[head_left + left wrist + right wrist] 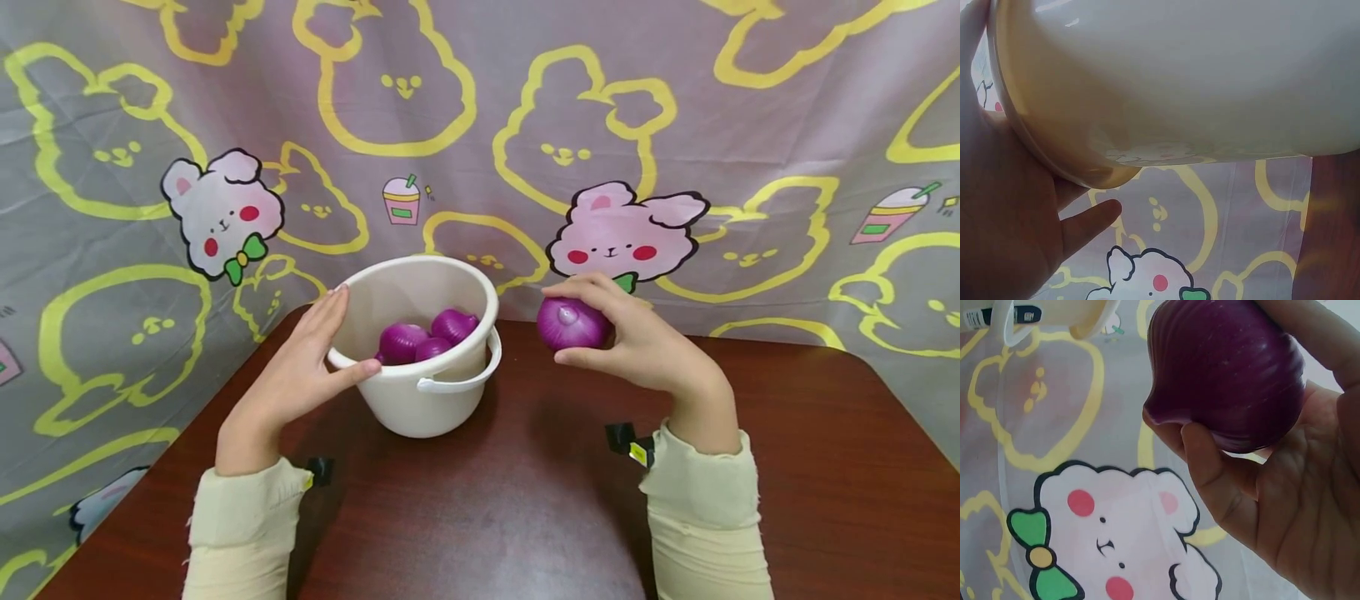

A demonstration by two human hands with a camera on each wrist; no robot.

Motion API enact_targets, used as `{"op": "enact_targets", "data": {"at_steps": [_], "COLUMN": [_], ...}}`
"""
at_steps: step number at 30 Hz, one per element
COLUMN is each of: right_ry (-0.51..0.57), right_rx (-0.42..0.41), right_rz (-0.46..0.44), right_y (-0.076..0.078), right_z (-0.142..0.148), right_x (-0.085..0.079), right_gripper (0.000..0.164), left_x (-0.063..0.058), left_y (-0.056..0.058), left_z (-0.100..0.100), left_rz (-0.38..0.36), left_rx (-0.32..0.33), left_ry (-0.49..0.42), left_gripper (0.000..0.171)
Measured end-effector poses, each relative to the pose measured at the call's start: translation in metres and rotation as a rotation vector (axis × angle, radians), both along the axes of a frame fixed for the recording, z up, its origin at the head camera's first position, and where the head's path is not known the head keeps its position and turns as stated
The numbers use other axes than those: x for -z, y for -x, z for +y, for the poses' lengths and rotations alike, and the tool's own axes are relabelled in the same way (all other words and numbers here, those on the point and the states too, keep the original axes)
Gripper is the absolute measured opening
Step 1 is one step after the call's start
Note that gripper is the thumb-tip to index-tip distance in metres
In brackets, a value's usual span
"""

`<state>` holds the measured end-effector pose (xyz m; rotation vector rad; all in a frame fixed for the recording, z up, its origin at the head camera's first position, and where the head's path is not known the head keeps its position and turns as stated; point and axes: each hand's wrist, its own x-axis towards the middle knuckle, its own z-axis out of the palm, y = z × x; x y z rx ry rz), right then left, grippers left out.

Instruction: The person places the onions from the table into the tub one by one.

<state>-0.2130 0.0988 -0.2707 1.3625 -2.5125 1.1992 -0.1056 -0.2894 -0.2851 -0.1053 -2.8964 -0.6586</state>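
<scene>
A purple onion (pixel 572 324) is held up by my right hand (pixel 637 337), with its fingers and thumb curled round it above the table. The right wrist view shows the same onion (pixel 1225 375) close up, its pointed end toward the left. My left hand (pixel 288 367) rests against the rim of a cream bucket (pixel 423 408), fingers fairly straight along its left side and thumb on the front rim. Several purple onions (pixel 403 342) lie inside the bucket. From the left wrist, the bucket's outer wall (pixel 1179 81) fills most of the view.
The bucket's white handle (pixel 468 383) hangs down on its right side. Everything stands on a dark reddish-brown table (pixel 495 517). Behind it hangs a patterned cloth (pixel 480 183) with yellow outlines and cartoon rabbits.
</scene>
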Motion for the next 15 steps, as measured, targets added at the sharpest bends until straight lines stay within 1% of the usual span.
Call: {"op": "enact_targets", "data": {"at_steps": [3, 6, 9, 15], "right_ry": [0.001, 0.000, 0.002, 0.013], "right_rx": [-0.032, -0.059, -0.075, -0.101], "right_rz": [-0.013, -0.002, 0.016, 0.018], "right_y": [-0.003, -0.004, -0.006, -0.009], "right_z": [-0.005, -0.010, -0.013, -0.021], "right_x": [-0.002, -0.002, -0.003, -0.003], "right_gripper": [0.063, 0.064, 0.064, 0.065], "left_x": [0.000, 0.001, 0.001, 0.002], "left_y": [0.000, 0.001, 0.002, 0.001], "left_z": [0.000, 0.000, 0.000, -0.001], "left_rz": [0.001, 0.008, 0.016, 0.018], "left_rx": [0.000, 0.003, 0.007, 0.004], "left_ry": [0.003, 0.005, 0.008, 0.009], "left_gripper": [0.103, 0.102, 0.102, 0.103]}}
